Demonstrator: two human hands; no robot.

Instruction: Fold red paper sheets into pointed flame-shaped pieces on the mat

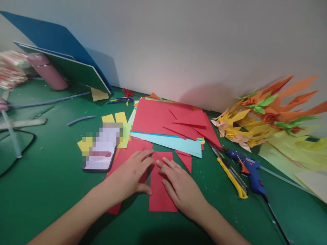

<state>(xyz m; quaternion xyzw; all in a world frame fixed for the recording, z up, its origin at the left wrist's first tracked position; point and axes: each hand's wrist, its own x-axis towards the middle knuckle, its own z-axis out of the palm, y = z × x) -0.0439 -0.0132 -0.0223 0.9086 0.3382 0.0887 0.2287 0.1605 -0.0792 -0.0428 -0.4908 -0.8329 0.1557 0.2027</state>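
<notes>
A red paper rectangle lies upright in front of me on the green tabletop. My right hand rests on its right side, fingers stretched out over the paper. At its upper left corner are the fingertips of my left hand, whose thumb is spread wide near the paper's left edge. Beneath the left hand lies another red paper piece, partly covered by that hand and forearm. Neither hand grips anything that I can see.
Behind the hands is a stack of red paper sheets over light blue paper. A phone lies left. To the right are a yellow utility knife, a blue glue gun and orange paper flowers. A pink bottle leans behind.
</notes>
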